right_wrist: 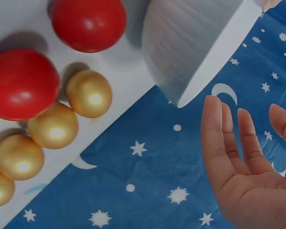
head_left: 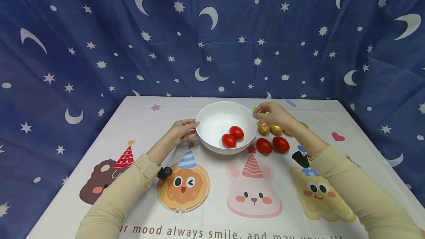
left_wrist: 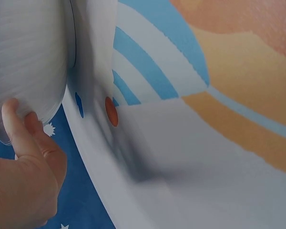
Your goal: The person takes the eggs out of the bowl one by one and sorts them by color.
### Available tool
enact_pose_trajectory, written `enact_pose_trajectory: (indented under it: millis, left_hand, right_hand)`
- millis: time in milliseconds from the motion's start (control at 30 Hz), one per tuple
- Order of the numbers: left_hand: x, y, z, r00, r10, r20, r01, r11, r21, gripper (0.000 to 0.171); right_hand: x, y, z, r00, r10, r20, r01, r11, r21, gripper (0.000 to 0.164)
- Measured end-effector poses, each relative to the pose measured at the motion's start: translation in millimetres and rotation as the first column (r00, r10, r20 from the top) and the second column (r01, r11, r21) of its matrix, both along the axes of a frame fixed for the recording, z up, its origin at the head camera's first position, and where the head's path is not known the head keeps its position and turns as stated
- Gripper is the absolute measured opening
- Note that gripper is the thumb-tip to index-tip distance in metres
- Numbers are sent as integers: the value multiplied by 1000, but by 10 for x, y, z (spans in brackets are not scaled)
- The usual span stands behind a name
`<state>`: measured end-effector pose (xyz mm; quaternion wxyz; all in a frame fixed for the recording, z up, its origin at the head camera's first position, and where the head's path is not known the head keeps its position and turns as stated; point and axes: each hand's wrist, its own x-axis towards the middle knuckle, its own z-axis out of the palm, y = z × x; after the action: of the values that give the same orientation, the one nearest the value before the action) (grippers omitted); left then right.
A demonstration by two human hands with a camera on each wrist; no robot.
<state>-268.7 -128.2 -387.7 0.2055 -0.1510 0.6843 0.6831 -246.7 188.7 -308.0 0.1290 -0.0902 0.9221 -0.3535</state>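
Note:
A white bowl [head_left: 212, 121] is in the middle of the head view, with two red eggs [head_left: 229, 141] inside. My left hand [head_left: 182, 130] grips its left rim, thumb over the edge; in the left wrist view, fingers [left_wrist: 14, 124] press against the outer wall. Beside the right rim is my right hand [head_left: 273, 115]. From the right wrist view its fingers stand loosely extended, a gap between them and the bowl [right_wrist: 186, 38], with nothing held. Below that hand lie two more red eggs [head_left: 264, 146] and several golden eggs [head_left: 276, 130], some partly hidden by the forearm.
A white tablecloth [head_left: 212, 191] printed with cartoon figures and lettering covers the table. Behind it hangs a dark blue curtain [head_left: 225, 47] with moons and stars. Black wrist-worn pieces [head_left: 165, 173] show at both cuffs.

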Motion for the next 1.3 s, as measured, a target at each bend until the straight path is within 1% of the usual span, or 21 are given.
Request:
enact_pose_trajectory:
  millis: [133, 400, 600, 867, 1033, 1167, 1300]
  left_hand:
    - [-5, -7, -4, 1000, 5, 1, -5, 1000, 0, 51]
    - [-7, -7, -23, 1000, 11, 2, -11, 1000, -1, 51]
    - [-3, -9, -2, 1000, 5, 3, -5, 1000, -3, 51]
    - [-4, -18, 10, 1000, 9, -2, -9, 1000, -4, 52]
    - [-10, -16, 1, 1000, 3, 3, -3, 1000, -2, 52]
    - [-9, -13, 0, 1000, 3, -5, -3, 1000, 3, 53]
    - [6, -11, 3, 1000, -8, -12, 8, 1000, 1, 54]
  right_hand:
    - [-44, -95, 29, 1000, 20, 11, -20, 1000, 7, 31]
    - [-141, -265, 18, 997, 77, 21, -77, 997, 26, 30]
    - [-235, -363, 88, 993, 110, 50, -111, 994, 23, 30]
    - [-431, -547, 141, 979, 131, 154, -137, 990, 28, 35]
    - [-537, -656, 154, 961, 130, 244, -154, 985, 78, 36]
    - [-616, -711, 125, 945, 99, 312, -145, 981, 128, 38]
    - [-693, -731, 40, 933, 47, 357, -113, 980, 167, 36]
